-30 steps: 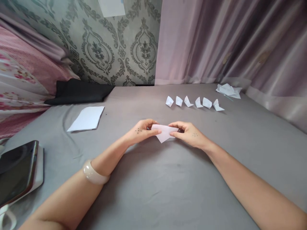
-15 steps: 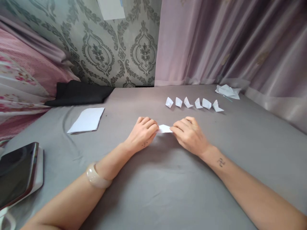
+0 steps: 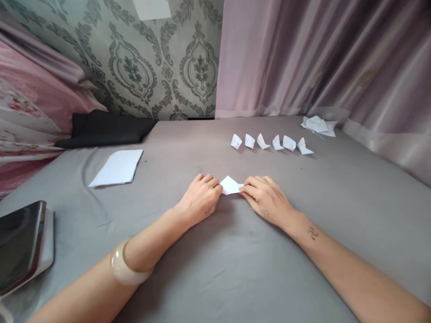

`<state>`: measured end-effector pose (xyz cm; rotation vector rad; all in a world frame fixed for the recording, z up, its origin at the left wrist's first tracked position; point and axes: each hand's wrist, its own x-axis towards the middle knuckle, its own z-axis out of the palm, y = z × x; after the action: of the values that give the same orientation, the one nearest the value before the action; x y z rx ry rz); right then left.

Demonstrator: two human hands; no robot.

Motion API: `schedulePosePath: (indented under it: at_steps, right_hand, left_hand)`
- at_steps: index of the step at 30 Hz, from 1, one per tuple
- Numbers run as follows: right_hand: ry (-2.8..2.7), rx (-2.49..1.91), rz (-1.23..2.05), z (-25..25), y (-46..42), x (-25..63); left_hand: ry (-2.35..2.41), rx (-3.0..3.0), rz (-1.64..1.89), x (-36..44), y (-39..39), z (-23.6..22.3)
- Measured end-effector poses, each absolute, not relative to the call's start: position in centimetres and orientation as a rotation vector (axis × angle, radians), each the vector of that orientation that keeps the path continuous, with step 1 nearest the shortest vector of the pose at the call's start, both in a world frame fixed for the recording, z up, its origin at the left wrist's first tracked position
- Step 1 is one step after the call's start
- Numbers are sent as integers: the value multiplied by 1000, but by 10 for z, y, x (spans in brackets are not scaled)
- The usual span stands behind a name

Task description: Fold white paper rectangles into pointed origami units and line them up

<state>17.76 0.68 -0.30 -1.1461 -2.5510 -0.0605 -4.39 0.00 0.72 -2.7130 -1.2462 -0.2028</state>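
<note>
A patterned wall [image 3: 164, 72] rises at twelve o'clock behind a grey sheet [image 3: 249, 264]. Near the middle, a folded paper [image 3: 229, 185] is pinched at both ends: the left hand [image 3: 201, 198] comes in from eight o'clock, the right hand [image 3: 267, 197] from four, knuckles up, fingers curled closed on it. A dark mark [image 3: 312, 233] shows on the right forearm [image 3: 340, 260]; six paper shapes [image 3: 289, 143] sit between one and two o'clock from it.

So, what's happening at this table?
A person is holding a small folded white paper between both hands, the left hand pinching one end and the right hand the other. Beyond the hands, six small folded paper pieces stand in a row on the grey cloth. Flat white sheets lie off to the left.
</note>
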Motion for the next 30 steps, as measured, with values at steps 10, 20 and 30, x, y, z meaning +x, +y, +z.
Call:
schedulePosePath:
  at_steps: [10,20,30]
  right_hand:
    - [-2092,-1474,847,-1,22,184]
    - [-2111,-1557,918,2,35,183]
    - [-2176,-1641,780,8,33,181]
  left_hand:
    - [-2108,-2806,-597,-53,11,8]
    - [-2257,-2767,-698,-56,16,7]
    - [-2231,-2798,-703,-57,17,8]
